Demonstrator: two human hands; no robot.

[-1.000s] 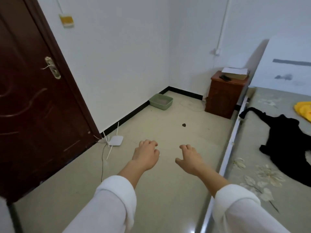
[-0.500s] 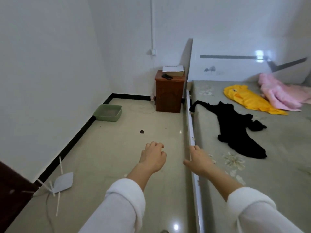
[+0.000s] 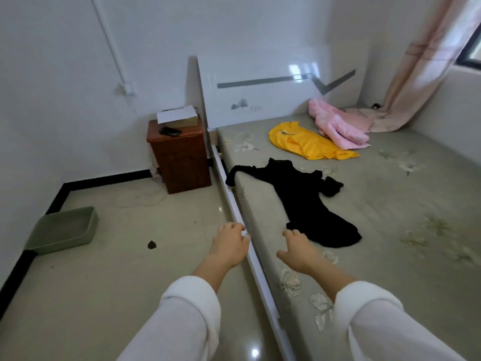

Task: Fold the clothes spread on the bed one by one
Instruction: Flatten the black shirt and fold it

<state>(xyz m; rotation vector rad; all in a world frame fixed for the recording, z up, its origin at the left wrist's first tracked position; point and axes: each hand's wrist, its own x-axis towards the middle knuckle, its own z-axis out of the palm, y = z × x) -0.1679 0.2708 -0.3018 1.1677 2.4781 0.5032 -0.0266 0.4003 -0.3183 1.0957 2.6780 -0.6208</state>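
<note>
Left hand (image 3: 229, 246): empty, fingers loosely curled, beside the bed (image 3: 390, 217).
Right hand (image 3: 299, 250): empty, loosely open, over the bed, near the black garment (image 3: 307, 199).
Writing: none legible.

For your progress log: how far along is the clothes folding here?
Done: nothing; the black garment, yellow garment and pink garment lie unfolded on the bed. In hand: nothing; left hand and right hand are empty. Left: all three.

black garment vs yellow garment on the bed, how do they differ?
The black garment lies nearest the hands, one sleeve draped over the edge of the bed; the yellow garment lies wholly on the bed, nearer the headboard. The black one lies stretched out long, apart from the other clothes; the yellow one is bunched, with a pink garment overlapping its edge. Both are unfolded and untouched.
</note>
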